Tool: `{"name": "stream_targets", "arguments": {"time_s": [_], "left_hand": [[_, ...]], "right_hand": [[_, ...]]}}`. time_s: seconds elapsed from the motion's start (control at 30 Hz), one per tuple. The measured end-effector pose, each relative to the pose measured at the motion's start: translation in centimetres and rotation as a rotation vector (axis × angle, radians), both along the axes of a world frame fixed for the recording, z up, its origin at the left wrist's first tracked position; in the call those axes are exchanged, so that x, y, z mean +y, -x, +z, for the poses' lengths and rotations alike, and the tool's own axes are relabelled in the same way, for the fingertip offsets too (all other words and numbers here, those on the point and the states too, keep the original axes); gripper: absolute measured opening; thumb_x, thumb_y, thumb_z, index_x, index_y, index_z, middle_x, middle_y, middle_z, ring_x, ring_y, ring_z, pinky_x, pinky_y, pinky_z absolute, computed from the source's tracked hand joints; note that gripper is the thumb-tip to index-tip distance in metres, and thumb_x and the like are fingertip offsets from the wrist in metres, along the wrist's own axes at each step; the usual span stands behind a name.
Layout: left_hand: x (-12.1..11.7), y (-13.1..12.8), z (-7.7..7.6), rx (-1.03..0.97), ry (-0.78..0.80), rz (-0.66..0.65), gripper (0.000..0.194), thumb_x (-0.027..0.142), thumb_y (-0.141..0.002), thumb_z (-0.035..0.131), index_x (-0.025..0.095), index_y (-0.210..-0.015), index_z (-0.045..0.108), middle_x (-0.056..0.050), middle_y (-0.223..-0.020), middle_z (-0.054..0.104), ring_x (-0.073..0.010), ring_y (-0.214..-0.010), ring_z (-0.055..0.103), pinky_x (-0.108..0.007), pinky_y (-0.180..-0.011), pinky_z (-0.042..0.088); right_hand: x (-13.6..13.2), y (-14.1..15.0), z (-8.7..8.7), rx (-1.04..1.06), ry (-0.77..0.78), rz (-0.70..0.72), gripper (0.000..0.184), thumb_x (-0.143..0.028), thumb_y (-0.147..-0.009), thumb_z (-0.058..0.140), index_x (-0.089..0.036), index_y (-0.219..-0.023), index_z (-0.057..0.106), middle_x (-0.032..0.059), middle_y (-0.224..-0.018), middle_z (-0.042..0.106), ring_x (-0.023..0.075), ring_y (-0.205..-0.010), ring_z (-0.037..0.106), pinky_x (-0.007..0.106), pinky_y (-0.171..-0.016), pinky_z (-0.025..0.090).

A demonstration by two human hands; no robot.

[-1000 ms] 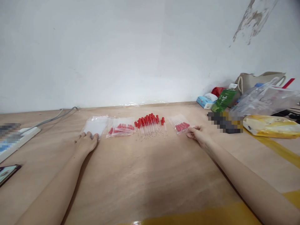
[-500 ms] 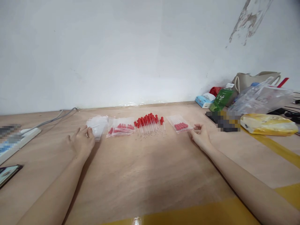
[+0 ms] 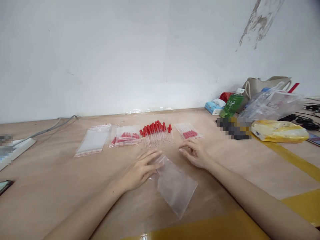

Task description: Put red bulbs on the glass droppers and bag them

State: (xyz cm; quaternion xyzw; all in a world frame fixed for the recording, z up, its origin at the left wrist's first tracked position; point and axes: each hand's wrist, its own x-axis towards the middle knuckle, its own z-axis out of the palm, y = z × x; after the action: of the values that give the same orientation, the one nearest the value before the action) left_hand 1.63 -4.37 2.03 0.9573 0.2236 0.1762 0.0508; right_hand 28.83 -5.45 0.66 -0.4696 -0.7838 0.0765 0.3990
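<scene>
A clear zip-lock bag hangs tilted over the table. My left hand pinches it by its top corner, between thumb and fingers; it looks flat with nothing inside. To the right of it, my right hand is open with the fingers slightly curled, apart from the bag. Beyond both hands lies a pile of droppers with red bulbs and thin clear stems. Just behind my right hand is a bag of droppers. More filled bags overlap left of the pile, beside a stack of flat clear bags.
At the right stand a green bottle, a blue tissue pack, a crumpled plastic bag and a yellow-white packet. A power strip with a grey cable and a phone are at the left.
My left hand has moved right and nearer from the bag stack, bringing one clear bag with it. My right hand has left the filled bag's corner and come inward.
</scene>
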Motion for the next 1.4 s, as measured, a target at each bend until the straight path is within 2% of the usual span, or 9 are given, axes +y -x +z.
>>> {"name": "stream_targets", "arguments": {"time_s": [0.1,0.3,0.43,0.53,0.63,0.87,1.03,1.2,1.4], "left_hand": [[-0.4,0.1,0.9,-0.06,0.085,0.078,0.033,0.028,-0.087,0.042,0.03,-0.119,0.051,-0.005,-0.124,0.047,-0.0197,-0.115,0.042,-0.037,-0.095,0.038],[-0.5,-0.1,1.4,0.107,0.077,-0.051,0.03,0.041,-0.08,0.052,0.035,-0.109,0.059,-0.003,-0.128,0.044,-0.0262,-0.116,0.04,-0.044,-0.093,0.036],[0.4,0.3,1.1,-0.022,-0.061,0.161,0.026,0.028,-0.086,0.045,0.031,-0.107,0.06,-0.005,-0.119,0.052,-0.0239,-0.11,0.045,-0.044,-0.09,0.039],[-0.9,-0.5,0.5,-0.111,0.032,0.298,0.029,0.027,-0.088,0.038,0.024,-0.106,0.061,-0.006,-0.107,0.059,-0.0194,-0.096,0.056,-0.036,-0.083,0.046],[-3.2,-1.7,-0.6,-0.045,0.134,0.371,0.042,0.041,-0.085,0.041,0.019,-0.119,0.051,-0.012,-0.12,0.053,-0.0254,-0.107,0.052,-0.04,-0.087,0.044],[-2.5,-1.0,-1.0,0.134,0.195,0.124,0.062,0.048,-0.084,0.04,0.023,-0.137,0.019,-0.009,-0.142,0.02,-0.0256,-0.131,0.017,-0.045,-0.104,0.021],[0.0,0.2,0.7,0.181,0.219,-0.04,0.064,0.049,-0.082,0.045,0.028,-0.136,0.02,-0.005,-0.142,0.021,-0.0234,-0.13,0.02,-0.047,-0.106,0.014],[0.5,0.3,1.1,0.207,0.264,-0.101,0.065,0.051,-0.079,0.047,0.028,-0.135,0.022,-0.005,-0.141,0.023,-0.0223,-0.129,0.024,-0.049,-0.106,0.01],[0.6,0.3,1.1,0.176,0.273,-0.124,0.071,0.049,-0.077,0.05,0.028,-0.136,0.018,-0.004,-0.141,0.025,-0.0223,-0.128,0.027,-0.049,-0.107,0.01]], "right_hand": [[-0.6,0.7,0.8,-0.143,0.03,0.213,0.029,-0.036,-0.081,0.05,-0.023,-0.105,0.059,0.0089,-0.107,0.055,0.0197,-0.098,0.049,0.038,-0.086,0.039],[-0.9,1.7,0.8,-0.427,0.008,0.383,0.044,-0.047,-0.077,0.052,-0.027,-0.116,0.055,0.0074,-0.133,0.04,0.0264,-0.121,0.03,0.046,-0.096,0.028],[-1.3,1.8,1.1,-0.423,0.046,0.403,0.033,-0.048,-0.074,0.055,-0.029,-0.099,0.065,0.0049,-0.129,0.044,0.028,-0.122,0.029,0.048,-0.096,0.024],[-1.7,2.1,1.2,-0.322,0.109,0.372,0.027,-0.046,-0.075,0.055,-0.028,-0.091,0.066,0.0051,-0.12,0.049,0.0243,-0.114,0.039,0.043,-0.092,0.029],[-1.6,2.3,1.0,-0.216,0.129,0.201,0.033,-0.046,-0.075,0.055,-0.023,-0.099,0.061,0.0084,-0.111,0.052,0.0214,-0.104,0.045,0.041,-0.089,0.032],[-0.9,1.5,0.1,-0.193,0.205,0.204,0.04,-0.049,-0.066,0.064,-0.024,-0.097,0.061,0.0081,-0.112,0.049,0.0234,-0.106,0.043,0.042,-0.09,0.032],[-1.5,1.4,0.8,-0.21,0.177,0.369,0.032,-0.046,-0.068,0.062,-0.023,-0.091,0.065,0.0074,-0.11,0.052,0.0221,-0.106,0.045,0.04,-0.091,0.034],[-1.7,2.0,1.0,-0.212,0.08,0.6,0.045,-0.043,-0.071,0.06,-0.017,-0.108,0.06,0.0101,-0.108,0.057,0.0208,-0.108,0.047,0.036,-0.094,0.035],[-1.2,2.5,0.6,-0.342,0.046,0.652,0.055,-0.047,-0.069,0.06,-0.02,-0.117,0.054,0.0118,-0.118,0.053,0.0228,-0.111,0.046,0.039,-0.095,0.033]]}}
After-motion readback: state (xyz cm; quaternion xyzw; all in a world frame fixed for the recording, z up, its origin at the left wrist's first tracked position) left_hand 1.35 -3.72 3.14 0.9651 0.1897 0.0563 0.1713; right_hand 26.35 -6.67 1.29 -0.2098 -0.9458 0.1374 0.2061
